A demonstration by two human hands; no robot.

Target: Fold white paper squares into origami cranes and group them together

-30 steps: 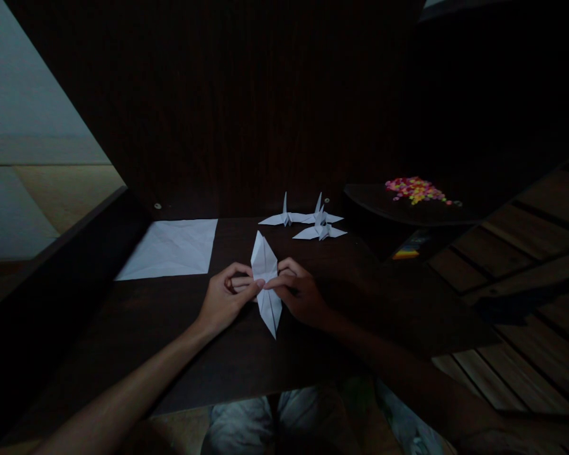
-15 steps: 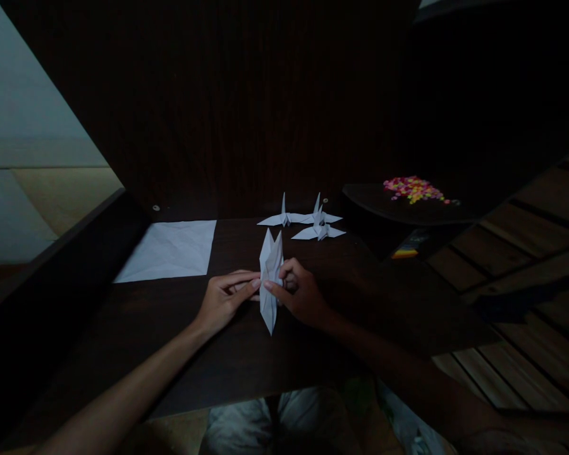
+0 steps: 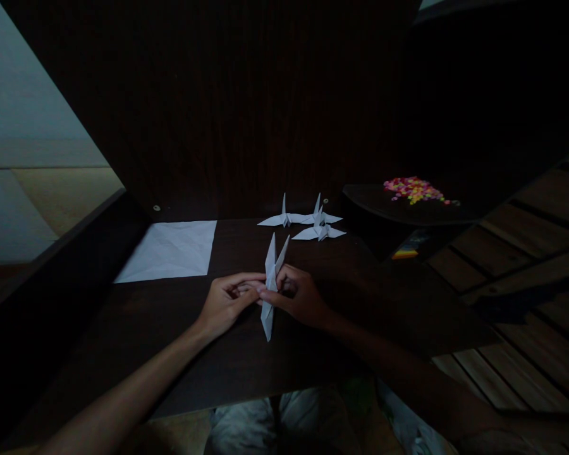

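Note:
A narrow white folded paper piece [image 3: 270, 284] stands almost on edge over the dark wooden table [image 3: 180, 354], with two points splitting apart at its far end. My left hand [image 3: 227, 303] pinches its middle from the left. My right hand [image 3: 298, 296] pinches it from the right, fingertips meeting at the fold. Both hands rest low over the table's middle.
A flat creased white sheet [image 3: 171, 249] lies to the left. Three finished white paper cranes [image 3: 308, 222] stand behind the hands near the dark back panel. A heap of small coloured bits [image 3: 412, 188] sits on a dark raised surface at right. Wooden slats run along the right side.
The folded piece has been pressed narrower, from a broad kite shape to a thin strip on edge. Its two far points now show apart. My hands stayed in place.

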